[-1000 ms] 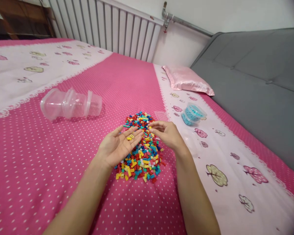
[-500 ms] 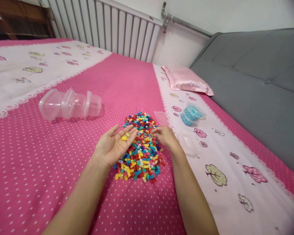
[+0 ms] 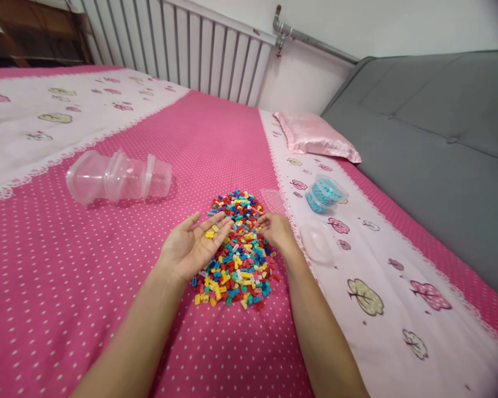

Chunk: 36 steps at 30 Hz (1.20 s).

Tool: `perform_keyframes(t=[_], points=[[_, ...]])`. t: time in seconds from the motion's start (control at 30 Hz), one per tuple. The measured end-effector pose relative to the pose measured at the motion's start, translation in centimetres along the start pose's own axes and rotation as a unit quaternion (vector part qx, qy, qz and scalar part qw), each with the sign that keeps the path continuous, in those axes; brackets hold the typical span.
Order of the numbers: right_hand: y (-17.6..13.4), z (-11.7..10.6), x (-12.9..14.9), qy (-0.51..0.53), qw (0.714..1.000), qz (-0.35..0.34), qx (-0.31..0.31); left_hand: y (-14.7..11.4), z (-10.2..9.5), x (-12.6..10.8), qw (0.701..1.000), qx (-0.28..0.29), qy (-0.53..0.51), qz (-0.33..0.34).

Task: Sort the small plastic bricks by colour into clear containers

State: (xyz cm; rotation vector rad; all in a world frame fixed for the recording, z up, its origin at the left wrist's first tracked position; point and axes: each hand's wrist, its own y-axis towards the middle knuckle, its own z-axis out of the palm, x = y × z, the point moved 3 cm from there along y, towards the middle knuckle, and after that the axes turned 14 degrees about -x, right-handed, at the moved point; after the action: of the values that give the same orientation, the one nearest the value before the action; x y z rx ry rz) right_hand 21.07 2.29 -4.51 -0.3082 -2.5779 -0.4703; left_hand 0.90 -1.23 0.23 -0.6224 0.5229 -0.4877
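Observation:
A long heap of small toy building bricks [image 3: 243, 265] in many colours lies on the pink dotted bedspread. My left hand [image 3: 193, 246] is palm up at the heap's left side, fingers stretched out, carrying a few yellow building bricks [image 3: 209, 234] on the fingers. Over the heap's right edge is my right hand [image 3: 277, 231], its fingers bent and drawn together. Whatever sits between those fingertips, if anything, is too small to make out.
Clear plastic containers [image 3: 126, 176] lie nested on their side at the left. A clear tub of blue pieces [image 3: 325, 193] stands at the right, near a transparent lid [image 3: 317, 245]. Farther back are a pink pillow [image 3: 315, 135], a grey headboard [image 3: 431, 121] and a radiator [image 3: 199, 52].
My right hand has shifted very slightly while staying at the heap's right edge. The left hand and its yellow bricks stay almost in place.

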Motion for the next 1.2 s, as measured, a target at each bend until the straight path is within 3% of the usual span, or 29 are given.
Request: perform_keyframes(t=[0.3, 0.6, 0.77, 0.87, 0.97, 1.1, 1.2], points=[[-0.5, -0.5, 0.9, -0.083, 0.996, -0.015, -0.009, 0.3, -0.2, 0.0, 1.000, 0.002, -0.004, 0.001], [0.0, -1.1, 0.7, -0.030, 0.999, -0.015, 0.002, 0.1, -0.2, 0.0, 1.000, -0.009, -0.008, -0.005], [-0.8, -3.8, 2.8, 0.113, 0.993, -0.016, -0.013, 0.1, 0.0, 0.6, 0.999, 0.008, 0.001, -0.033], [-2.3, -4.9, 5.9, 0.269, 0.960, -0.063, 0.040, 0.3, -0.1, 1.1, 0.997, 0.041, 0.015, -0.062], [-3.1, -5.4, 7.8, 0.336, 0.933, -0.119, 0.052, 0.4, -0.1, 1.4, 0.994, 0.065, 0.021, -0.080], [-1.9, -4.8, 5.8, 0.252, 0.962, -0.087, -0.060, 0.2, -0.1, 0.9, 0.999, 0.018, 0.018, -0.045], [-0.6, -3.3, 3.2, 0.118, 0.989, -0.052, -0.070, 0.1, -0.1, 0.4, 1.000, -0.001, 0.022, -0.017]])
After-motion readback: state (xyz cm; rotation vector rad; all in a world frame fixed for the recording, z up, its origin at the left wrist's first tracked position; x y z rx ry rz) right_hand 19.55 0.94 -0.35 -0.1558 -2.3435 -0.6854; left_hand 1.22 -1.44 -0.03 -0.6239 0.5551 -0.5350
